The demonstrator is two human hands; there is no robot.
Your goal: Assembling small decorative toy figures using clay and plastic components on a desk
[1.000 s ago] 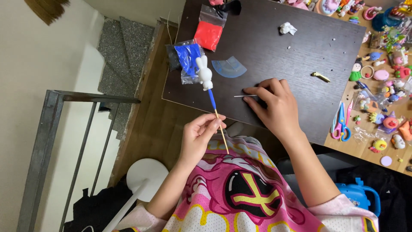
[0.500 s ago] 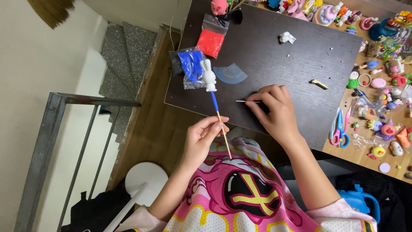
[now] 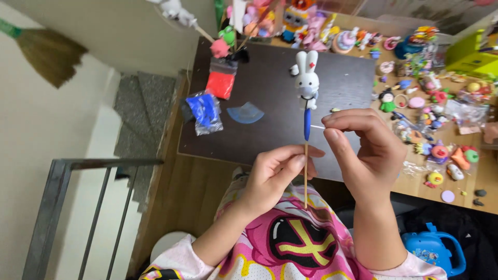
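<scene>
Clear red-filled bag [image 3: 220,81] sits beside clear blue-filled bag [image 3: 204,112] on dark board [image 3: 270,98].

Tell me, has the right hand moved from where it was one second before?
Yes. The right hand has lifted off the dark board toward the rabbit stick.

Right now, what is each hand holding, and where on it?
Left hand pinches the wooden stick below the white rabbit figure. Right hand pinches a thin needle-like tool by its end.

Dark mat [image 3: 270,111] covers the wooden counter [image 3: 415,181]. Left of the counter: grey stone steps [image 3: 137,116], metal railing [image 3: 57,207], pale wall [image 3: 46,119]. Broom [image 3: 49,54] leans against the wall.
</scene>
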